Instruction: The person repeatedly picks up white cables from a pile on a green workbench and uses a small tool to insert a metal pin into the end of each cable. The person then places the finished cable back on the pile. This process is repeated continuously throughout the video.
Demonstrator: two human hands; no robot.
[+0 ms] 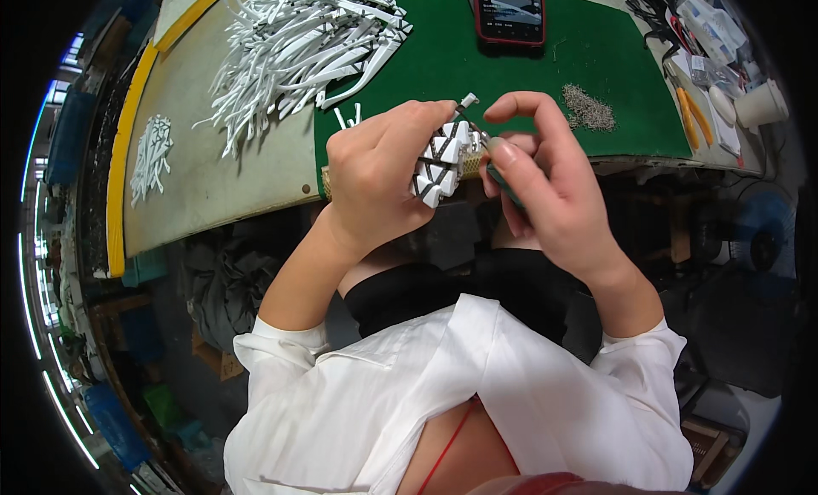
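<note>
My left hand [372, 161] is wrapped round a bundle of white plastic pieces [443, 158] with dark strips between them, held up at the table's front edge. The ends of the bundle face right, and one white end sticks up above my thumb. Close beside it, my right hand [558, 184] is closed on a slim metal tool with a green handle [504, 187]. Its tip is near the upper right of the bundle; whether it touches cannot be made out. My right index finger is curved and raised off the tool.
Long white strips [307, 56] lie heaped at the back left, with a smaller white pile [152, 158] farther left. On the green mat [434, 26] are a phone [509, 16] and a heap of tiny metal parts [588, 108]. Orange-handled pliers [692, 118] and a white cup [761, 105] are at right.
</note>
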